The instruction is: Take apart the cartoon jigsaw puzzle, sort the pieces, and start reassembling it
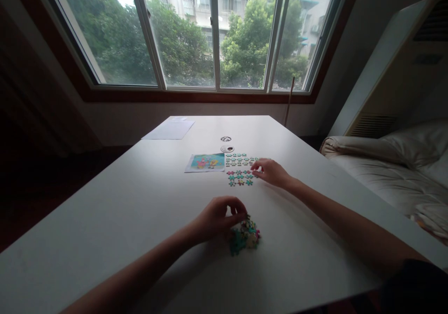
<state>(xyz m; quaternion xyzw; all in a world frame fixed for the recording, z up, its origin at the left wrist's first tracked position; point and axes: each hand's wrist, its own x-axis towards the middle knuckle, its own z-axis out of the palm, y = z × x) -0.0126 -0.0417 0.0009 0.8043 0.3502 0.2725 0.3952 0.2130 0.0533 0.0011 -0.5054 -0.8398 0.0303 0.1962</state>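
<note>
Saw a big white table, long and flat, stretching off to the far end. Saw a wide window past that end, with green trees and pale buildings outside. Spotted a pale, soft, padded cover off to the right.

Found a sheet of white paper flat on the far left part of the table. Saw the left hand on the near side, curled over, with a gap between the thumb and the bent fingers. Saw those fingertips right at the top of the puzzle pile; could not tell about any pinch on a piece. Saw the right hand farther off and more to the right, bent low, with fingertips close together at the right side of the puzzle rows. Could not tell about any piece under them.

Found a flat puzzle picture just left of the rows, blue-green with a pink shape and a yellow one. Saw neat lines of small knobbly pieces in the rows, pale in the far lines, blue-green with pink and yellow bits in the near lines. Saw a messy heap in the pile, mostly green-blue, with tan and pink bits. Spotted two little round flat things just past the picture.
</note>
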